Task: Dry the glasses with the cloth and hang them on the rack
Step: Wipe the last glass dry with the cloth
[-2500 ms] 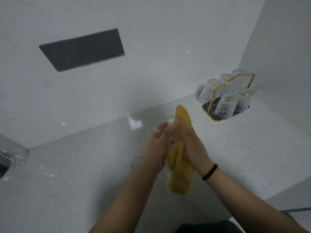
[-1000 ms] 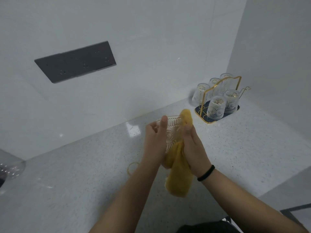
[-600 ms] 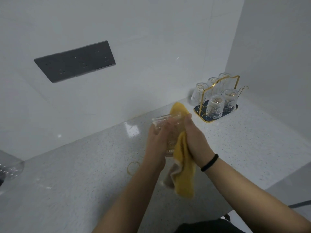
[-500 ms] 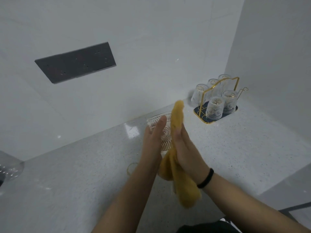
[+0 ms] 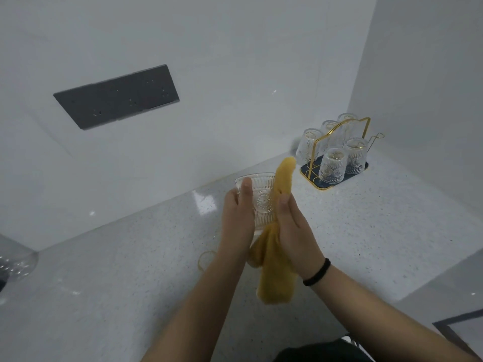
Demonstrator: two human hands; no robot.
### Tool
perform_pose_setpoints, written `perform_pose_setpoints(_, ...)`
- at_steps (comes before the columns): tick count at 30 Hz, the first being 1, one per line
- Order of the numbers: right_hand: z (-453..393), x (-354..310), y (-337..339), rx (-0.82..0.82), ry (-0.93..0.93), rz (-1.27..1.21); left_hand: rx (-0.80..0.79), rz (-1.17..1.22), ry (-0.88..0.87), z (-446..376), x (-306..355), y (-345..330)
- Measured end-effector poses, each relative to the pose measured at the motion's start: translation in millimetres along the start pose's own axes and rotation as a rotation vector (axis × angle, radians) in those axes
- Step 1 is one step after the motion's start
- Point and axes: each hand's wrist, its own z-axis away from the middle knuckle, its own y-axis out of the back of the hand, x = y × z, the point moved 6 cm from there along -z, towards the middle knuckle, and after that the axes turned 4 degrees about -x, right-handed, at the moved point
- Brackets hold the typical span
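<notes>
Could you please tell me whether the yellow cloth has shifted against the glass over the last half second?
Yes. The yellow cloth has slid down the patterned clear glass: its tip stood clear above the rim, and now pokes less far past it.

We are not seeing any words, numbers, labels or signs that we can read.
</notes>
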Motion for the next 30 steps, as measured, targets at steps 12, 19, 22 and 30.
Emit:
perform_pose_setpoints(12, -5, -6, -4, -0.066, -0.077, 0.054, -0.06, 0.163, 0.03, 9, 7, 1)
perform_pose_setpoints(19, -20, 1, 17, 0.003, -0.297, -0.207, -0.211, 0.304, 0.051, 12, 5, -11)
perform_pose_setpoints(22, -17, 5, 13, 0.0, -0.252, -0.26, -0.175, 0.183, -0.003, 6, 12, -6)
perform_pose_setpoints(30, 2, -6, 0, 0.009, 0.088, -0.025, -0.117, -0.007, 0.012, 12, 18, -15)
